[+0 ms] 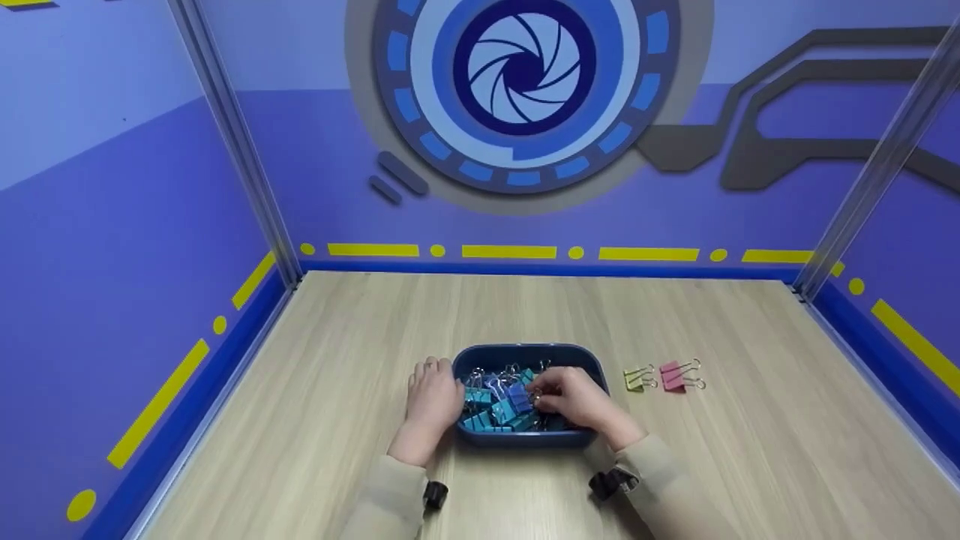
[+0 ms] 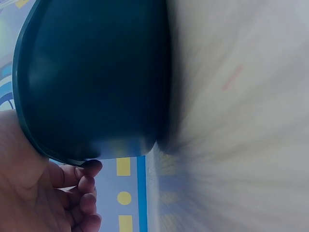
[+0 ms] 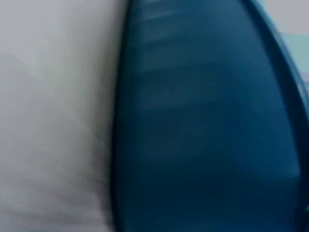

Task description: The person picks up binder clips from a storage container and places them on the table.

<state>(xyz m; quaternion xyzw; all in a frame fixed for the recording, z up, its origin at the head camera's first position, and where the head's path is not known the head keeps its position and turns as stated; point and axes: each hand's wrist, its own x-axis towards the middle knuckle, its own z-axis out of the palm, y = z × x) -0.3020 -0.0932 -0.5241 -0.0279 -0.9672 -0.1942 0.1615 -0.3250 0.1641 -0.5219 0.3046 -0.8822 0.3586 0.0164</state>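
A dark blue plastic bin (image 1: 525, 441) stands on the table, holding a heap of teal binder clips (image 1: 480, 421) and a few blue-violet ones. My left hand (image 1: 435, 394) holds the bin's left rim; in the left wrist view its curled fingers (image 2: 87, 183) sit against the rim while the thumb is hidden. Reaching over the right rim, my right hand (image 1: 574, 394) has thumb and fingertips together at the wire handles of a blue-violet binder clip (image 1: 517, 397) on the heap. The right wrist view shows only the bin's outer wall (image 3: 203, 121), with that hand hidden.
To the right of the bin, a yellow-green binder clip (image 1: 639, 379) and a larger pink binder clip (image 1: 679, 376) lie side by side on the wooden table (image 1: 750, 450). Printed blue-violet panels (image 1: 315, 172) enclose the table at the back and both sides.
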